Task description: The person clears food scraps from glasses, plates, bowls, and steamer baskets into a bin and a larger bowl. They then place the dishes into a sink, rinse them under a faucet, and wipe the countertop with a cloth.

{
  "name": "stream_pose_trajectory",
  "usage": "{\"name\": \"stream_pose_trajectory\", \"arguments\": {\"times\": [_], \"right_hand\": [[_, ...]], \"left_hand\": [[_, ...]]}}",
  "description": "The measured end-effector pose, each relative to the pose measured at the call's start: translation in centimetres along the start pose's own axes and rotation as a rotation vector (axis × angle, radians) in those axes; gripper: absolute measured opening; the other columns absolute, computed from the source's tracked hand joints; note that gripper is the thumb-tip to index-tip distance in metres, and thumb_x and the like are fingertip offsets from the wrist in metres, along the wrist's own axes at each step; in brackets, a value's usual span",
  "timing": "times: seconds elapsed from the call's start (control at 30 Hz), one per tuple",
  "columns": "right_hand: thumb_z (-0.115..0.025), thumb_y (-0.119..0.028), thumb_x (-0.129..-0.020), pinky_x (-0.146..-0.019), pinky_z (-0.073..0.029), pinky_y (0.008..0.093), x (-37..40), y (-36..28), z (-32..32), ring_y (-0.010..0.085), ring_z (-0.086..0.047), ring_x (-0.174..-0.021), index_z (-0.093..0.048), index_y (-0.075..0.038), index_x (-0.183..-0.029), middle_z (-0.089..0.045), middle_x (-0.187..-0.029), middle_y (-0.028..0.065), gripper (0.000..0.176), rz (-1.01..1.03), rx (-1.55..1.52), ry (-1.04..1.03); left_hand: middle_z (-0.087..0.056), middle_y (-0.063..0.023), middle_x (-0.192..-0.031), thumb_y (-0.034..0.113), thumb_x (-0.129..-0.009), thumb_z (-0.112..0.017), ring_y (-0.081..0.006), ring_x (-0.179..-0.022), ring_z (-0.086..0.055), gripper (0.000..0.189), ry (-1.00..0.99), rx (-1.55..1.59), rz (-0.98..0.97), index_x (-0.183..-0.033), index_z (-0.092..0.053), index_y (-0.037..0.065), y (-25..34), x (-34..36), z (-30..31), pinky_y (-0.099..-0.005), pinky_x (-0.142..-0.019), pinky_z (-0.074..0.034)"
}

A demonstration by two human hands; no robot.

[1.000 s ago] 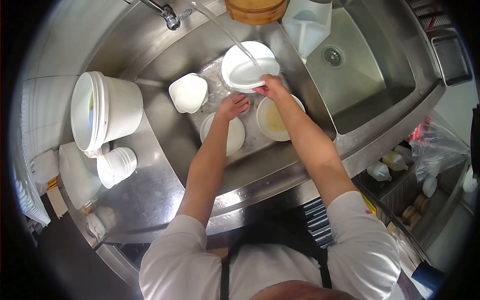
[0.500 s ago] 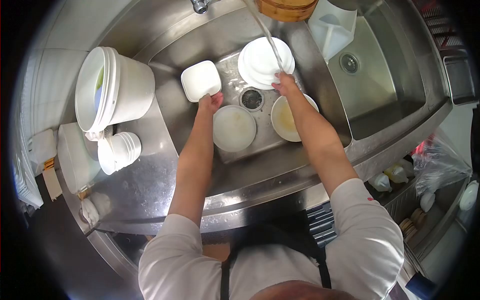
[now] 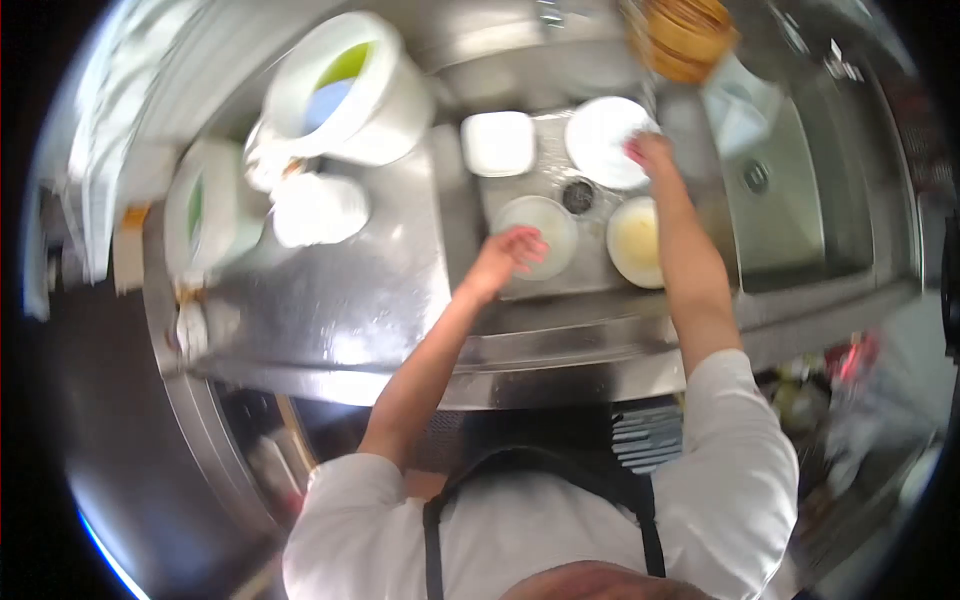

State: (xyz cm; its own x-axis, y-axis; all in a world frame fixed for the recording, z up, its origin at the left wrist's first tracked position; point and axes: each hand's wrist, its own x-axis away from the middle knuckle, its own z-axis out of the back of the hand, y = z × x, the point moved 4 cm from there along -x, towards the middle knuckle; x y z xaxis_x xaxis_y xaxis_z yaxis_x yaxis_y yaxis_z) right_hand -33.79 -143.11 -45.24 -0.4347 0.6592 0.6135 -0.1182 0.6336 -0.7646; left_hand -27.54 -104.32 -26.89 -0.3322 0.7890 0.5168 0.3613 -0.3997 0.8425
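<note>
My left hand hovers over the near-left round dish in the sink, fingers spread and holding nothing. Across the sink, my right hand is closed at the right rim of a round white plate, which lies at the back under the stream of water; blur softens its fingers. Below that forearm sits a white bowl with a yellowish inside, partly covered by the arm. A square white dish rests at the back left of the sink, apart from both hands.
A large white bucket and stacked white tubs stand on the steel counter to the left. A bamboo steamer is at the back, beside a translucent container. A second basin lies right.
My left hand has left the square dish and come toward me, over the round dish. My right hand stays at the plate's rim. The whole view has shifted and blurred.
</note>
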Motion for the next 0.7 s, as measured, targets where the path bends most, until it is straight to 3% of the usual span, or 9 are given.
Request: {"name": "stream_pose_trajectory", "arguments": {"times": [0.07,0.13,0.23,0.3,0.33,0.37,0.47,0.63,0.7], "right_hand": [[-0.053,-0.006,-0.085,-0.07,-0.054,0.0351,-5.2,1.8,3.7,0.0202,-0.059,-0.076,-0.058,-0.004,-0.085,-0.059,-0.081,0.0091,0.006,0.083,-0.058,-0.207],[-0.056,-0.008,-0.084,-0.07,-0.053,0.0364,-2.9,2.3,4.5,0.0215,-0.06,-0.081,-0.061,-0.006,-0.085,-0.062,-0.081,0.0087,0.005,-0.009,-0.179,-0.324],[-0.057,-0.01,-0.084,-0.072,-0.054,0.037,0.2,2.2,5.2,0.0216,-0.06,-0.082,-0.058,-0.01,-0.095,-0.06,-0.087,0.0082,0.011,-0.154,-0.254,-0.437],[-0.056,-0.029,-0.091,-0.06,-0.046,0.0311,7.4,-0.1,1.7,0.0189,-0.057,-0.077,-0.055,-0.01,-0.103,-0.06,-0.09,0.0051,0.023,-0.128,0.184,-0.147],[-0.058,-0.027,-0.089,-0.063,-0.046,0.0313,9.0,-0.9,1.1,0.02,-0.057,-0.078,-0.053,-0.01,-0.111,-0.061,-0.096,0.0073,0.028,-0.136,0.277,-0.065],[-0.059,-0.026,-0.087,-0.069,-0.046,0.0318,11.9,-1.6,-0.1,0.0218,-0.058,-0.082,-0.052,-0.009,-0.117,-0.062,-0.103,0.0095,0.034,-0.025,0.25,-0.122],[-0.06,-0.025,-0.087,-0.076,-0.046,0.0339,19.8,-4.1,-5.6,0.0211,-0.059,-0.089,-0.053,-0.007,-0.117,-0.061,-0.108,0.0097,0.035,0.282,0.369,-0.015],[-0.055,-0.027,-0.092,-0.069,-0.049,0.0312,34.4,-2.5,-19.0,0.0165,-0.06,-0.082,-0.056,-0.006,-0.112,-0.063,-0.103,0.0077,0.029,0.59,0.514,-0.085],[-0.054,-0.025,-0.093,-0.064,-0.05,0.0294,37.7,1.3,-25.9,0.0153,-0.06,-0.076,-0.057,-0.006,-0.11,-0.063,-0.098,0.0073,0.025,0.611,0.551,-0.114]], "left_hand": [[-0.064,-0.0067,-0.108,0.002,-0.088,-0.043,-0.015,-0.093,-0.061,0.033,-0.081,-0.061,-0.117,-0.12,-0.052,0.007,0.1,4.5,-0.6,-0.0299,-0.076,-0.048],[-0.065,-0.0054,-0.104,0.005,-0.089,-0.045,-0.0128,-0.091,-0.061,0.03,0.001,-0.064,-0.027,-0.118,-0.053,0.006,1.7,9.4,-0.3,-0.0286,-0.078,-0.048],[-0.066,-0.007,-0.098,0.011,-0.093,-0.048,-0.0132,-0.088,-0.062,0.022,0.222,-0.14,-0.193,-0.111,-0.057,0.003,3.7,17.0,4.4,-0.0279,-0.08,-0.049],[-0.066,-0.008,-0.096,0.013,-0.093,-0.05,-0.0138,-0.087,-0.063,0.021,0.362,-0.139,-0.313,-0.108,-0.059,0.002,3.5,20.3,9.0,-0.0284,-0.081,-0.049],[-0.066,-0.0084,-0.094,0.015,-0.092,-0.052,-0.0143,-0.086,-0.063,0.021,0.467,-0.139,-0.3,-0.106,-0.06,0.002,3.5,22.4,11.3,-0.0298,-0.08,-0.05],[-0.066,-0.0072,-0.093,0.017,-0.092,-0.052,-0.0138,-0.086,-0.063,0.021,0.571,-0.285,-0.345,-0.106,-0.06,0.003,3.0,24.3,14.4,-0.0299,-0.079,-0.05],[-0.066,-0.0051,-0.094,0.019,-0.094,-0.048,-0.0127,-0.085,-0.062,0.024,0.876,-0.219,-0.308,-0.111,-0.058,0.004,-0.2,31.0,24.5,-0.0278,-0.077,-0.049],[-0.064,-0.0048,-0.083,0.014,-0.093,-0.048,-0.0118,-0.07,-0.061,0.02,1.314,0.235,-0.383,-0.11,-0.055,0.005,-6.9,43.9,45.9,-0.0274,-0.06,-0.049],[-0.062,-0.0053,-0.082,0.019,-0.094,-0.052,-0.0127,-0.063,-0.06,0.015,1.549,0.288,-0.554,-0.104,-0.055,0.007,-10.4,49.5,56.3,-0.0263,-0.049,-0.048]]}}
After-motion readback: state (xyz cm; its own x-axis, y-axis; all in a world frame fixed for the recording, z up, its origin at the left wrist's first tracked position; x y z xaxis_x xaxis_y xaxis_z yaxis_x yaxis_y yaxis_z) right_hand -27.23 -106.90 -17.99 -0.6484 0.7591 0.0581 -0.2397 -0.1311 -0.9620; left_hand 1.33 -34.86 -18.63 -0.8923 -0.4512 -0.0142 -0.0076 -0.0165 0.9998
